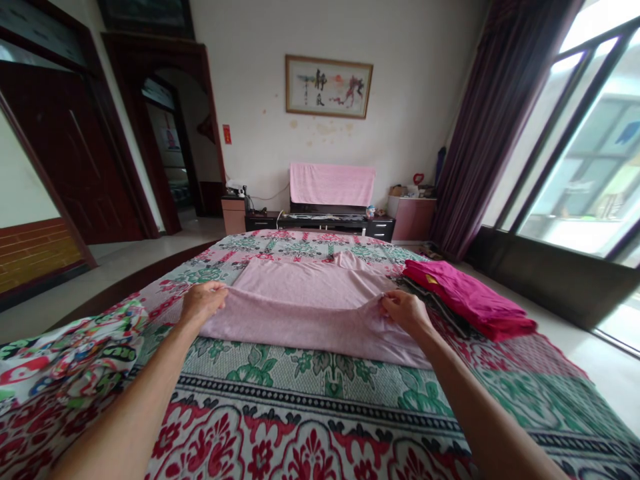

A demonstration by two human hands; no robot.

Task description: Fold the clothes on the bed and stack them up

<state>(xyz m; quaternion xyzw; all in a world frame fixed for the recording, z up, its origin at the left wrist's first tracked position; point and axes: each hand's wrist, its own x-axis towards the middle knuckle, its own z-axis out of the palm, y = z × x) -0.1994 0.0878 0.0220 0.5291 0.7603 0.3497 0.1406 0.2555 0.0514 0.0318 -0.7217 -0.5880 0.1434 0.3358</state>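
Observation:
A pale pink shirt-like garment (300,283) lies spread over the patterned bedcover (320,380). Its near part is lifted into a fold that runs straight between my two hands. My left hand (204,298) pinches the fold at its left end. At the right end, my right hand (404,308) grips the cloth between thumb and fingers, where it bunches a little. The nearest strip of the garment rests on the bedcover below the fold, and a small part of it, perhaps a sleeve, sticks out at the far right.
Right of the garment sits a stack of folded clothes with a bright magenta one (470,297) on top. A crumpled multicoloured cloth (75,357) lies at the left. Beyond the bed, a pink towel (332,184) drapes something on a low black cabinet (383,229).

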